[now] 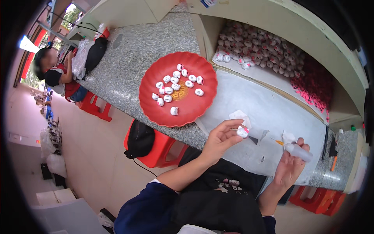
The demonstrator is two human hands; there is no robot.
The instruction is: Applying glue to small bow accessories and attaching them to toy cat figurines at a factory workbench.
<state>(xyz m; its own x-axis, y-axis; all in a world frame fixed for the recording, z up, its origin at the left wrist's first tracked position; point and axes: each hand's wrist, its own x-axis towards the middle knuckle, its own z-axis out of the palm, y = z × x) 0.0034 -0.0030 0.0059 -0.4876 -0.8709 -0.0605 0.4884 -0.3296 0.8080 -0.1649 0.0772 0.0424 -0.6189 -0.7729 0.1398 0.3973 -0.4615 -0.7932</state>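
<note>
My left hand (218, 143) pinches a small white figurine head (242, 133) with a pink-red patch, holding it above the white paper (249, 154) on the table. To the right, my right hand (289, 167) is closed round a translucent squeeze bottle (300, 153) with an orange-yellow tip. That tip points left, toward the figurine head, and is apart from it. Left of my hands is a red scalloped plate (194, 111), on which several similar white heads (174, 111) are spread out.
A shelf (265, 80) at the back holds a pile of white heads (265, 46) and a heap of pink-red small pieces (311, 85). Crumpled white tissue (241, 116) lies on the paper. Red stools (165, 148) stand below the table. Another person (64, 76) sits at the far left.
</note>
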